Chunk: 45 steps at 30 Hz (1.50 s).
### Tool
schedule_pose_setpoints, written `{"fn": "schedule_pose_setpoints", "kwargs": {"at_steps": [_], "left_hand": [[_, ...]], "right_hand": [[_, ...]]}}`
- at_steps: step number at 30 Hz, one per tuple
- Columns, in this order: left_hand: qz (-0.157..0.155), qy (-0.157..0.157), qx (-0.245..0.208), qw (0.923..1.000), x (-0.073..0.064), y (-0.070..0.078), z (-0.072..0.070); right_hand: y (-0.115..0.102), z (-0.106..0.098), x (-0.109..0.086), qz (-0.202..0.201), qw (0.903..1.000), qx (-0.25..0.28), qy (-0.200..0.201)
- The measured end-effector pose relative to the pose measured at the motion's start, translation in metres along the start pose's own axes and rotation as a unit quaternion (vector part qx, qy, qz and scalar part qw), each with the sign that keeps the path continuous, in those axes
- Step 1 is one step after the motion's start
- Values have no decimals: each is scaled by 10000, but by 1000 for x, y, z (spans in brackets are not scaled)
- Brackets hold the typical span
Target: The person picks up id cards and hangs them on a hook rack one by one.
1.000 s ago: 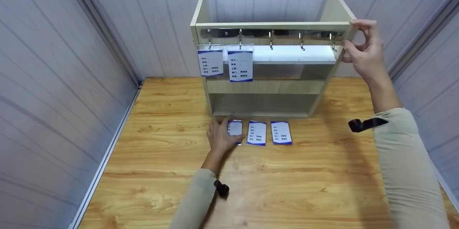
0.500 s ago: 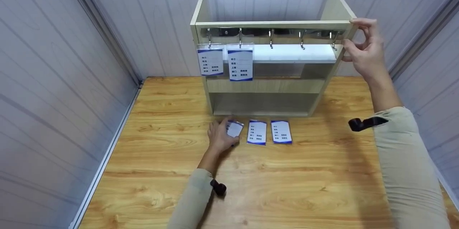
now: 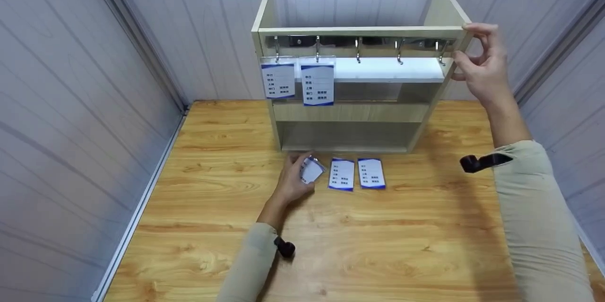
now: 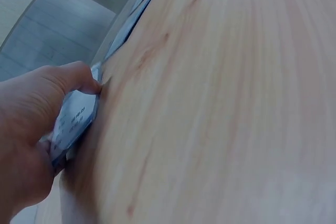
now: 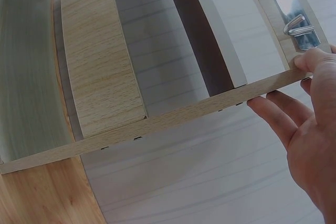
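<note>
Swung askew since a second ago, one card (image 3: 312,170) is pinched by the left hand (image 3: 291,181), thumb and fingers closed to its width. On the table (image 3: 378,236), the wooden rack (image 3: 350,114) stands at 12 o'clock, its 2 o'clock corner gripped by the right hand (image 3: 488,63); the pinched card is near its foot, toward 7 o'clock. Pickup appears under way; the next move likely calls for a lift to the bare middle hook (image 3: 358,51).

Pale panelled walls (image 3: 71,80), metal edge trim (image 3: 135,216), wood-grain surface (image 3: 401,240)
</note>
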<state>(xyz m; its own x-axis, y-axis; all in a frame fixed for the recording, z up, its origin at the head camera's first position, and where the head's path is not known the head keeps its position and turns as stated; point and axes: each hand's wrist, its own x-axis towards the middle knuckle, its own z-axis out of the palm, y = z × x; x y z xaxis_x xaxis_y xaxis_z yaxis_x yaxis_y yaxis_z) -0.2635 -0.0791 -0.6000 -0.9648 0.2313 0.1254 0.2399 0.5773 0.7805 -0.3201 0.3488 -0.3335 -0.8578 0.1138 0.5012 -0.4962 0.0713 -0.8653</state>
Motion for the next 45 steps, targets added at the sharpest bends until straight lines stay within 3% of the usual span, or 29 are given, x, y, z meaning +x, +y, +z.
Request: {"fn": "schedule_pose_setpoints", "kwargs": {"at_steps": [4, 9, 27, 31, 36, 38, 45], "left_hand": [[-167, 6, -120, 9998, 5, -9, 4], [-117, 82, -169, 9998, 11, -21, 10], [-148, 54, -56, 9999, 25, -39, 21], [-154, 113, -175, 9997, 19, -27, 18], [196, 249, -512, 9982, 5, 9, 2], [184, 220, -611, 9977, 1, 24, -3], [106, 228, -794, 9965, -2, 38, -4]], "right_hand": [[0, -1, 0, -5, 10000, 2, 6], [0, -2, 1, 10, 10000, -63, 35], [-1, -1, 0, 55, 9999, -105, 9], [-2, -1, -1, 25, 9999, -151, 1], [-2, 0, -1, 51, 9999, -122, 22], [-1, 0, -1, 67, 9999, -74, 18], [-1, -1, 0, 61, 10000, -60, -2]]}}
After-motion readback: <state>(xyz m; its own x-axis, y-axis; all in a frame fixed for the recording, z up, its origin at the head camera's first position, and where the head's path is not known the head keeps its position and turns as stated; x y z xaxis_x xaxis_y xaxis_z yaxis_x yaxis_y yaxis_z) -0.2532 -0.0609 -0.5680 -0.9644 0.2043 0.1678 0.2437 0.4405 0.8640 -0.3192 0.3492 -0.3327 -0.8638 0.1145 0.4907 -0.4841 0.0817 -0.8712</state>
